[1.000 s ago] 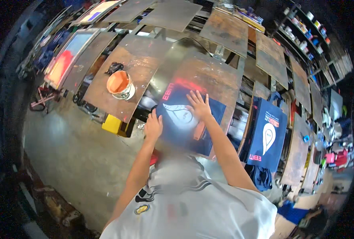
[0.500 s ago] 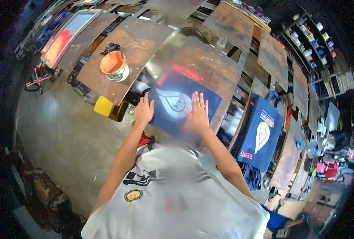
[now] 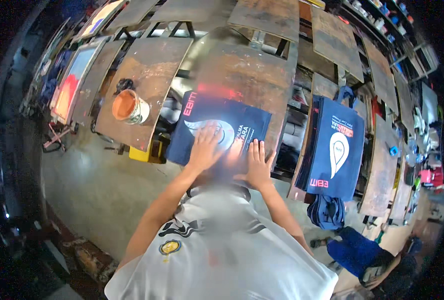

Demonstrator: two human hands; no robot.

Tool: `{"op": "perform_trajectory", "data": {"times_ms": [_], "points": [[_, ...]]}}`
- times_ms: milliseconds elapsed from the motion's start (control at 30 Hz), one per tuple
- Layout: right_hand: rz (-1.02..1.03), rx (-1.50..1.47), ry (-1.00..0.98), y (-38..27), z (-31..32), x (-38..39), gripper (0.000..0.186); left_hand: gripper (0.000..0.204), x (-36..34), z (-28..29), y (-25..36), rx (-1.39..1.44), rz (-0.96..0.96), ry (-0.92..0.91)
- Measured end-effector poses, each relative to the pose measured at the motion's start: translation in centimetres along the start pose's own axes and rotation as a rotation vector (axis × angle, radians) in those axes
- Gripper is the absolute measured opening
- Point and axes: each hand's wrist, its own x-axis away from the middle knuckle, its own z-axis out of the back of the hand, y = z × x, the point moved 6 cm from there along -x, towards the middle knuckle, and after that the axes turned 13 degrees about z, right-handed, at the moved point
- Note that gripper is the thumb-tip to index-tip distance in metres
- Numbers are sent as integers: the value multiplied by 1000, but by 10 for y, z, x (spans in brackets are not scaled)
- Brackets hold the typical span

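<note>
A navy printed fabric bag (image 3: 254,120) lies flat on a stained wooden board (image 3: 262,75) in front of me. It carries a pale drop-shaped print and red lettering. My left hand (image 3: 206,148) rests flat across the pale print, fingers stretched. Near the bag's lower right part, my right hand (image 3: 258,164) lies with fingers extended and thumb spread. Neither hand grips anything. A blurred patch hides part of the bag between and below the hands. To the right, a stack of similar navy bags (image 3: 336,145) lies on another board, with handles at both ends.
An orange-lined white bucket (image 3: 131,109) stands on the left board (image 3: 152,65), beside a black crumpled item (image 3: 124,85). Below that board sits a yellow container (image 3: 141,154). More boards run back and right. Another person (image 3: 367,260) is low at the lower right.
My left hand has moved from the bag's left edge onto its pale print. The right hand has shifted lower and toward the bag's near edge. The view has turned slightly.
</note>
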Motion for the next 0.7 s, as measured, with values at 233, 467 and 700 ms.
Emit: {"op": "perform_trajectory", "data": {"times_ms": [233, 467, 700], "points": [[-5, -23, 44, 6, 2, -1, 142, 64, -20, 13, -67, -327, 120, 58], [-19, 81, 13, 2, 8, -8, 140, 57, -26, -22, 36, -161, -13, -125], [12, -34, -105, 21, 11, -32, 132, 53, -25, -32, 43, -130, 1, -116]]}}
